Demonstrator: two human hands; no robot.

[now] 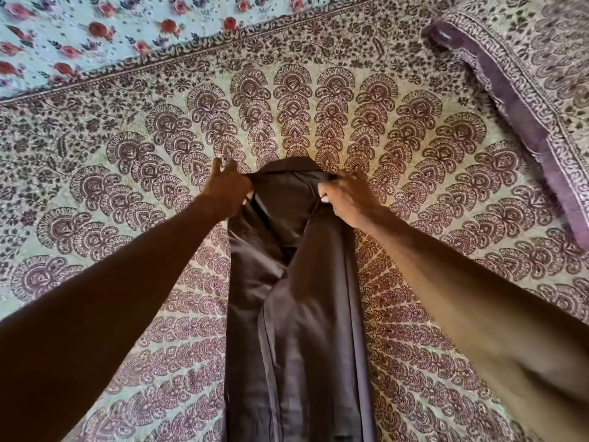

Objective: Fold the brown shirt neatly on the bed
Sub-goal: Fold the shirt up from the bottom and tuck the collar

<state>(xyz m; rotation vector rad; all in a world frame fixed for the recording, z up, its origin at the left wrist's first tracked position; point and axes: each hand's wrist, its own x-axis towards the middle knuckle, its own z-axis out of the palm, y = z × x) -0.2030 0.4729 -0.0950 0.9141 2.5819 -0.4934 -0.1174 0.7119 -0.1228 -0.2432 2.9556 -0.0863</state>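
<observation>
Shirt: the brown shirt (296,298) hung in a long narrow strip above the patterned bedspread (414,173), collar end up.
Left hand: the left hand (228,189) was pinched shut on the shirt's top left edge.
Right hand: the right hand (345,199) was closed on the top right edge.
Doing it well: likely best to keep both grips level and taut — then lower it flat, smoothing before creasing.

brown shirt (296,314) hem cut off below, pillow (516,100) perhaps cropped
</observation>
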